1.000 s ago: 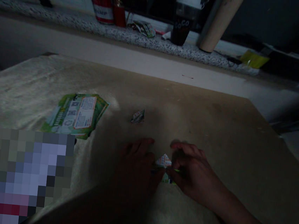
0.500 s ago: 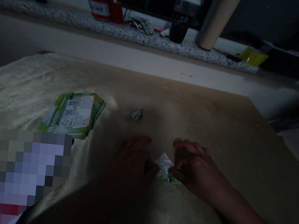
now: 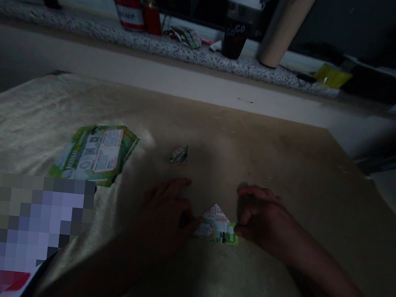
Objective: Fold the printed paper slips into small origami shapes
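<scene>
Down on the worktop point(image 3: 303, 177), close in front of the person, lies a small folded paper point(image 3: 215, 232), a green printed band along its near side and a white, red-lettered triangle peaking away from the person. It sits between the two hands. The left hand point(image 3: 170, 216) has its thumb at the paper's left end, fingers curved forward over the worktop. The right hand point(image 3: 261, 215) is bent inward at the other end, thumb by the upper right corner, fingers curled above it. Both look to be touching the paper, though in this dimness I can't tell whether either pinches it.

Ahead of the left hand's fingertips rests a small folded piece point(image 3: 179, 154), well short of the wall. Farther left a stack of green leaflets point(image 3: 92, 152) lies slightly fanned. Behind, on the speckled sill point(image 3: 199, 57), stand a red can point(image 3: 127, 4), a smaller red container point(image 3: 152, 17) beside it, a crumpled packet point(image 3: 186, 36), a white-lidded dark cup point(image 3: 236, 28), a pale cylinder point(image 3: 288, 29) and something yellow point(image 3: 333, 76).
</scene>
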Demonstrator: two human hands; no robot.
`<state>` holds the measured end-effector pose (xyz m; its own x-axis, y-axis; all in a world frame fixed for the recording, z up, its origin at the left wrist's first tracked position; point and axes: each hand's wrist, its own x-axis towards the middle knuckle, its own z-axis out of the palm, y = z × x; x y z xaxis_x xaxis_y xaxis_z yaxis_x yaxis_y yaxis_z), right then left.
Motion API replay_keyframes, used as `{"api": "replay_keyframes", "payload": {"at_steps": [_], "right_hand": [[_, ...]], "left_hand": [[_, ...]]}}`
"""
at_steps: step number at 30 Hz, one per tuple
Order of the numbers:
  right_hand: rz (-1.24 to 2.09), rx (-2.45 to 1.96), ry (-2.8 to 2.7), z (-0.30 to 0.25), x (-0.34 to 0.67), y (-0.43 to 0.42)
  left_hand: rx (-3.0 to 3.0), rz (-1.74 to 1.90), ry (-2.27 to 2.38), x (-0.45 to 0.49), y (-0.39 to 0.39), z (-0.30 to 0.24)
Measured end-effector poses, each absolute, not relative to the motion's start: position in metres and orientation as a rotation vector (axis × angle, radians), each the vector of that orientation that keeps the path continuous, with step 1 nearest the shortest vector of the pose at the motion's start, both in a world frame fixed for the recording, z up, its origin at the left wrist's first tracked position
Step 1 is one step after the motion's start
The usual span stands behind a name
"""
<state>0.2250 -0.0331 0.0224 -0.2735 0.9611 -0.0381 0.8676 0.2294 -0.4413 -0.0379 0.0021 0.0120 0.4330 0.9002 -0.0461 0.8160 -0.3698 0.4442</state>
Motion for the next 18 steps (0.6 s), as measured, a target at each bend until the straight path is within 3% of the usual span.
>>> {"api": "replay_keyframes", "payload": {"at_steps": [18], "right_hand": [[0.475,-1.654,-2.143,0.012,0.179,-0.030]], "left_hand": [[2.299,0.337,1.427,-0.036,0.000,0.010]]}}
